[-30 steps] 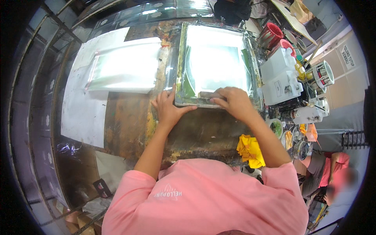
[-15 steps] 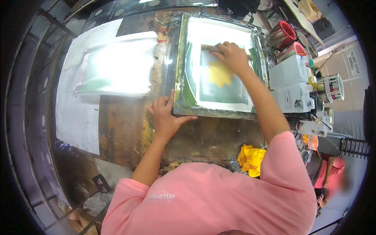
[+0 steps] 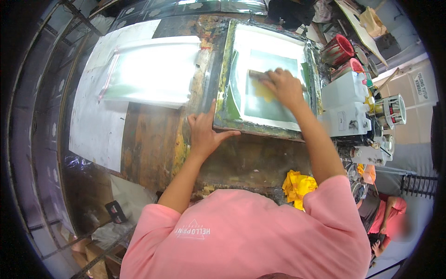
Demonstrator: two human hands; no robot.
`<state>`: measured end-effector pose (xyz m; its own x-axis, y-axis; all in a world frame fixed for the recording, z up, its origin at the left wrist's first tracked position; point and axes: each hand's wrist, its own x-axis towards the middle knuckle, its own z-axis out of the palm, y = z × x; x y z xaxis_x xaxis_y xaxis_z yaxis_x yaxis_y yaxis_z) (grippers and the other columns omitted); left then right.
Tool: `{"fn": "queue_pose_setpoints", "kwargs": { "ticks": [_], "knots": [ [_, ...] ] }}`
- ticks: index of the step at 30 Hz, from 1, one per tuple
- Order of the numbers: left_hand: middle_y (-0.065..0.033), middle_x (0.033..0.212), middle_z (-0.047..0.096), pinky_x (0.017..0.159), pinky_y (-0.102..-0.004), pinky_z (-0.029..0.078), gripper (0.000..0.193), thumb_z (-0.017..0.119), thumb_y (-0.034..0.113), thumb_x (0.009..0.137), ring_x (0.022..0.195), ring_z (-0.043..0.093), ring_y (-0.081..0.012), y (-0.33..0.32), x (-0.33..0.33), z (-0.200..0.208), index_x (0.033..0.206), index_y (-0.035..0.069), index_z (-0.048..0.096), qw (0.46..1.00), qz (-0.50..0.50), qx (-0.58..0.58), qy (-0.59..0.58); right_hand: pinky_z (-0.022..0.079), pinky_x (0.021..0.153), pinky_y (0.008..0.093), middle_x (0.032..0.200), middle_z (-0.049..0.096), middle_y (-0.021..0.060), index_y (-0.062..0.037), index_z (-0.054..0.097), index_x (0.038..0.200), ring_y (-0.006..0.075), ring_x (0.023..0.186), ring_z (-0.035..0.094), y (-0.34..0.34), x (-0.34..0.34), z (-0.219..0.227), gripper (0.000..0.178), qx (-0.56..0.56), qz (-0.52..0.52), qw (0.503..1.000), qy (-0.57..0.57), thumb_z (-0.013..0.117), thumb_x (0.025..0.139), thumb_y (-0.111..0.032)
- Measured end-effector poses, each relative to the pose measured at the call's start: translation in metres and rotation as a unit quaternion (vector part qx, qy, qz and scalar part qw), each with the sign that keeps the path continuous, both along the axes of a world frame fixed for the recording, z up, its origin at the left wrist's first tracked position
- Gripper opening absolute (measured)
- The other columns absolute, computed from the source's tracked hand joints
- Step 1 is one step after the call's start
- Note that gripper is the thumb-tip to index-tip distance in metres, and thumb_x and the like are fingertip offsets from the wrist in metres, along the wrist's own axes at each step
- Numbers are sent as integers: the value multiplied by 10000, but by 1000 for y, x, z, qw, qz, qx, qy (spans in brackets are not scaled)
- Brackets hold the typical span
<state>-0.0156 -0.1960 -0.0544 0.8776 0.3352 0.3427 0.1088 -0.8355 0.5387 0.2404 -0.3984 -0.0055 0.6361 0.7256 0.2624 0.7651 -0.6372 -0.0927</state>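
Note:
A screen-printing frame (image 3: pixel 260 131) with a paint-stained wooden rim lies on the worktable in front of me. Its mesh is pale green, with a yellow flower-like shape (image 3: pixel 263 95) near the middle. My right hand (image 3: pixel 287 89) is closed round a squeegee (image 3: pixel 257 73) over the mesh, and partly hides the yellow shape. At the frame's near left corner rests my left hand (image 3: pixel 204 134), thumb stretched along the front edge and forefinger along the left side. To the left, a clear plastic sheet or bag (image 3: pixel 151 69) with a pinkish edge lies flat, washed out by glare.
White plastic jerrycans (image 3: pixel 343 95), red-stained tubs (image 3: pixel 337 49) and a paint can (image 3: pixel 391 110) crowd the right side. A crumpled yellow cloth (image 3: pixel 298 187) lies at the table's near edge. Another person (image 3: pixel 388 214) is at the far right. Metal shelving (image 3: pixel 37 121) stands on the left.
My right hand has drawn the squeegee toward me, from above the yellow shape to partly over it. My left hand stays at the corner. The whole view has shifted slightly.

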Motion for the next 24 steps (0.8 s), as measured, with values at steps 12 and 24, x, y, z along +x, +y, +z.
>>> {"fn": "queue_pose_setpoints", "kwargs": {
  "ticks": [12, 24],
  "knots": [
    [-197, 1153, 724, 1078, -471, 415, 1129, 951, 581, 726, 1147, 619, -329, -9, 10, 39, 1550, -53, 511, 981, -13, -185, -48, 507, 933, 532, 976, 667, 119, -60, 669, 1105, 335, 999, 653, -38, -125, 86, 352, 30, 24, 999, -29, 695, 973, -386],
    [-338, 1665, 335, 1265, -682, 65, 1237, 607, 802, 911, 1593, 268, -428, -16, 20, 57, 1647, -122, 242, 989, 5, 108, 97, 438, 870, 490, 803, 717, 81, -93, 752, 896, 297, 783, 694, 4, -44, 203, 430, 176, -1, 949, -260, 670, 962, -510]
  ]
}}
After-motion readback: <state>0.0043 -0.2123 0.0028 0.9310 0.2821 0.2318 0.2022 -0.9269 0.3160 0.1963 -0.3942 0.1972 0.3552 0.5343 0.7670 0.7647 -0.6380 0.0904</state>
